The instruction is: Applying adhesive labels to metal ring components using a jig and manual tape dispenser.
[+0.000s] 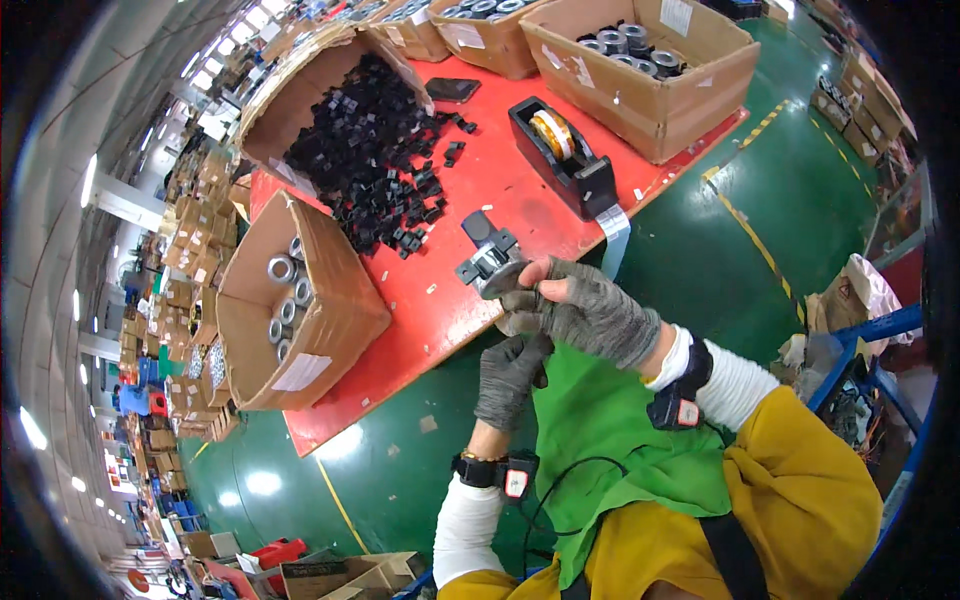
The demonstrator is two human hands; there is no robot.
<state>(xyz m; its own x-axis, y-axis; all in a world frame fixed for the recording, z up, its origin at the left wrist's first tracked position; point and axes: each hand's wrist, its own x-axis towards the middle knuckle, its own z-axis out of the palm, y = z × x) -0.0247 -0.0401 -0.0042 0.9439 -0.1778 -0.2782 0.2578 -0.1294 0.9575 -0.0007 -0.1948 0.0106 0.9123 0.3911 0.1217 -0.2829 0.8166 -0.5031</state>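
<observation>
My right hand (pixel 590 312), in a grey glove with bare fingertips, is closed on the rim of a round grey metal part (pixel 497 284) at the table's front edge. Against that part's far side sits a small metal piece with black clips (pixel 488 257), and a dark rounded tab (pixel 478 226) sticks up beyond it. Just below, my left hand (pixel 510 378), gloved in grey too, has its fingers curled in; whatever they pinch is hidden. A black tape dispenser (pixel 562 160) with an amber roll stands beyond my right hand, a pale strip (pixel 614 240) hanging from its end.
Small black plastic clips (pixel 370 150) spill from a tipped carton (pixel 270 110) over the red table (pixel 420 325). Metal rings lie in a carton (pixel 330 320) on the left and another (pixel 660 110) at far right. A dark phone (pixel 453 90) lies behind. Blue rails (pixel 880 325) stand at right.
</observation>
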